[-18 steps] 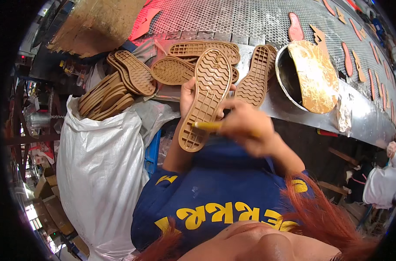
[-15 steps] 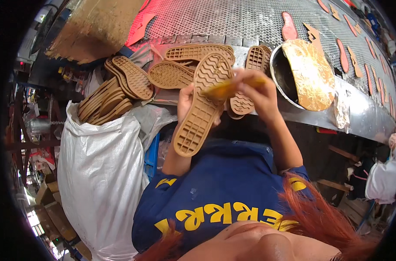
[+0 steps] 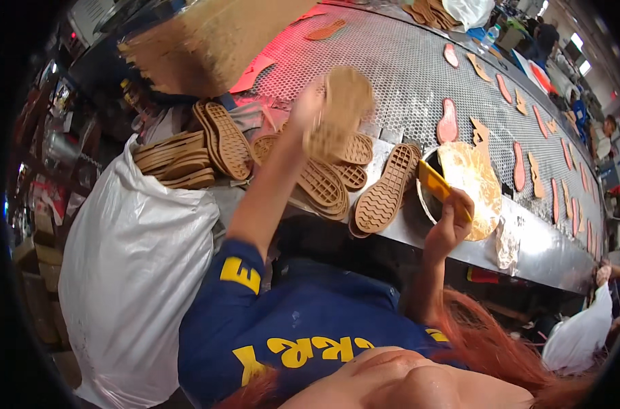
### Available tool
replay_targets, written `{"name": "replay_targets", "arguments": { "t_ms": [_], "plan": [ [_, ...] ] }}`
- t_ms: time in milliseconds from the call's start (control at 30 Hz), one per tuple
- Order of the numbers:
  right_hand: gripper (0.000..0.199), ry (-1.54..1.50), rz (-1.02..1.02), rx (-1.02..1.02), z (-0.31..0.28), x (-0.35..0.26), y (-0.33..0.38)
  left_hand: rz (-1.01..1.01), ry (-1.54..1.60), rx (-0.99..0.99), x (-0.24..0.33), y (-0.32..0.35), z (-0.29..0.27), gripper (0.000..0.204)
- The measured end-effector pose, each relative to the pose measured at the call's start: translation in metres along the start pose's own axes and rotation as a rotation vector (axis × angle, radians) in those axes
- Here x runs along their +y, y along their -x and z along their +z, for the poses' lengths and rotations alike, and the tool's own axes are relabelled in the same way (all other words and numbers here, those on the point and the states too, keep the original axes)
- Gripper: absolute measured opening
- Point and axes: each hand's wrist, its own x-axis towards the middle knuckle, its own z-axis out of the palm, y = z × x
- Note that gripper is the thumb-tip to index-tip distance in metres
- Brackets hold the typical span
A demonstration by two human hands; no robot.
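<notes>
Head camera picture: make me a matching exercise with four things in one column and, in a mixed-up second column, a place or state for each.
Things:
1. white sack
2. yellow tool
3. motion-blurred sole
4. round pot

Places and states:
A. in the right hand
B. partly covered by a shiny tan slab
C. in the left hand
D. tan soles at its mouth

Pairs: 1-D, 2-A, 3-C, 4-B.

Bare mesh (image 3: 405, 95) lies open between the blurred sole (image 3: 349, 102) in the left hand (image 3: 310, 103) and a red insole (image 3: 448, 123). More soles (image 3: 388, 194) crowd the near ledge (image 3: 545, 252); a round container (image 3: 426, 204) and glossy slab (image 3: 479, 184) block space beyond the right hand (image 3: 447, 226). A brown board (image 3: 208, 48) seemingly limits room leftward.
</notes>
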Motion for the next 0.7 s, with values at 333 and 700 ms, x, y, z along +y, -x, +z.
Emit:
{"name": "replay_targets", "arguments": {
  "t_ms": [333, 700],
  "plan": [
    [0.016, 0.12, 0.033, 0.061, -0.026, -0.001, 0.003, 0.389, -0.928, 0.365, -0.058, 0.018, -0.045, 0.052],
    [0.018, 1.08, -0.293, -0.141, -0.04, 0.029, -0.017, 0.354, -2.448, 0.131, -0.041, 0.019, -0.066, 0.092]
  ]
}}
